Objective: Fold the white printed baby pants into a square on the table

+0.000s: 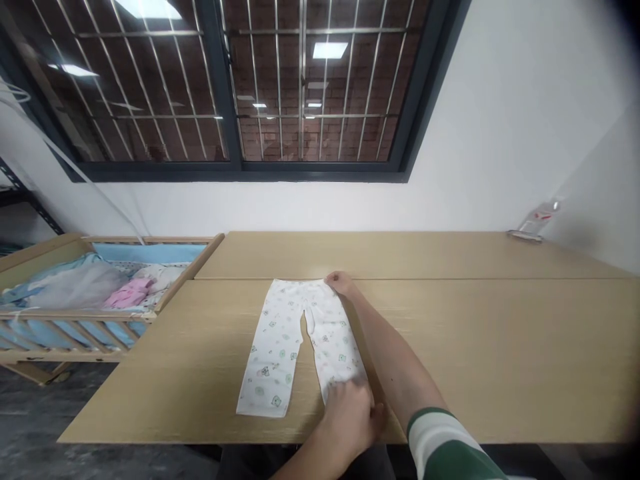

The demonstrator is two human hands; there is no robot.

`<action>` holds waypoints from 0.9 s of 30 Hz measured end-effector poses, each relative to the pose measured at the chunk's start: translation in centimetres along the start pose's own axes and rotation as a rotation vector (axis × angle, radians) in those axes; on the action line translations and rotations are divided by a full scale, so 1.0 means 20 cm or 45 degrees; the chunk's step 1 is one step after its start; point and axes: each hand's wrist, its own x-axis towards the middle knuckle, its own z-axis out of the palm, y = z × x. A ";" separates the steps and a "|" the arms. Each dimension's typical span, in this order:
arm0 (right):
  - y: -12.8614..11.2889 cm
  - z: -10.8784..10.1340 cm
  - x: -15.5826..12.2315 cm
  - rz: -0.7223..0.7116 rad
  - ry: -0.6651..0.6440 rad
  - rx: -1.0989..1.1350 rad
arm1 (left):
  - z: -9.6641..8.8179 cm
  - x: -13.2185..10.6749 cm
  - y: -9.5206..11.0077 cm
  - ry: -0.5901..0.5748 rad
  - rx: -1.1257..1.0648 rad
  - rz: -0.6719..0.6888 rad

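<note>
White, small-printed pants [295, 333], laid flat on table [500, 347], left of centre, by near edge. Ran lengthwise near to far: waist far, cuffs near. Left hand [350, 417] closed on right leg's cuff. Right hand [340, 283] curled at waist's right corner; grip unclear. Judged best: hold that edge taut, lift both ends evenly, leave left leg undisturbed.

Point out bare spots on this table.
Widest: table right of the sleeved arm, up to the bottle. Far strip behind the trousers; patch left of them. Crowded: near middle, left hand and right hand on trousers.
</note>
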 end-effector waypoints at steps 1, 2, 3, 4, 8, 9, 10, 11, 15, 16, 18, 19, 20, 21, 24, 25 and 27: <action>-0.01 0.00 -0.01 0.003 0.004 0.005 | 0.00 0.00 -0.01 -0.005 -0.002 0.015; -0.01 0.00 -0.01 0.006 0.008 0.010 | 0.00 0.01 -0.01 -0.012 0.005 0.033; -0.02 0.00 -0.02 0.009 0.009 0.018 | 0.00 0.01 -0.02 -0.017 0.016 0.052; -0.03 0.00 -0.02 0.013 0.009 0.026 | 0.00 0.01 -0.02 -0.014 0.019 0.070; -0.07 0.00 -0.03 0.047 -0.001 0.068 | -0.01 -0.01 -0.05 0.090 -0.189 0.130; -0.09 0.00 -0.03 0.062 -0.001 0.081 | -0.02 -0.02 -0.06 0.137 -0.297 0.136; -0.11 0.00 -0.03 0.078 -0.001 0.094 | -0.03 -0.04 -0.07 0.181 -0.419 0.131; -0.13 0.02 -0.02 0.094 0.000 0.108 | -0.05 -0.05 -0.09 0.220 -0.545 0.122; -0.27 0.10 0.00 0.120 0.011 0.155 | -0.12 -0.15 -0.17 0.347 -0.925 0.076; -0.31 0.13 0.01 0.115 0.014 0.160 | -0.14 -0.18 -0.20 0.372 -0.977 0.067; -0.39 0.20 0.02 0.101 0.018 0.155 | -0.18 -0.24 -0.27 0.413 -1.043 0.034; -0.43 0.24 0.03 0.094 0.018 0.146 | -0.19 -0.28 -0.31 0.432 -1.061 0.010; -0.47 0.28 0.03 0.088 0.019 0.133 | -0.21 -0.31 -0.35 0.456 -1.066 -0.020; -0.50 0.32 0.04 0.085 0.021 0.117 | -0.22 -0.34 -0.39 0.484 -1.060 -0.054; -0.56 0.46 0.04 0.083 0.042 0.050 | -0.22 -0.44 -0.53 0.540 -1.006 -0.158; -0.57 0.51 0.04 0.084 0.051 0.023 | -0.21 -0.47 -0.57 0.554 -0.979 -0.189; -0.59 0.60 0.04 0.084 0.066 -0.035 | -0.18 -0.51 -0.65 0.609 -0.885 -0.245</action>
